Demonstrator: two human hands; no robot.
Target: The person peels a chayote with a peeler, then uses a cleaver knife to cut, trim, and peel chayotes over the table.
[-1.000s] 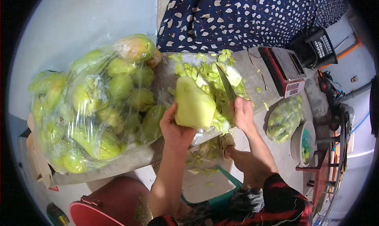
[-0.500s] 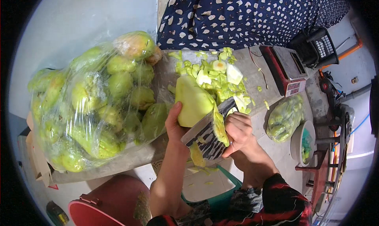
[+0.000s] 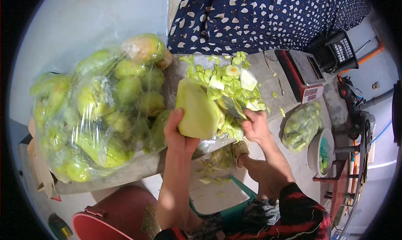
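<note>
Right, you've got the big pale-green fruit (image 3: 194, 110) over the near edge of the tabletop (image 3: 270, 83), narrow end pointing towards the far edge. Your left hand (image 3: 178, 133) cups its broad lower end, thumb up the side, fingers curled underneath. Over on the other side, your right hand (image 3: 256, 126) is closed round the handle end of the knife (image 3: 232, 108), its blurred blade beside the fruit, above the peelings (image 3: 229, 83).

Progress looks good on this one: the face you're showing is smooth and pale, its skin apparently off; the underside is hidden, so I can't tell about that. Peelings spread from near the far edge to the near edge, pale cut pieces (image 3: 248, 79) among them. Plenty looks left, though: the big clear bag (image 3: 92, 110) at the tabletop's left end bulges with whole, skin-on fruit.
</note>
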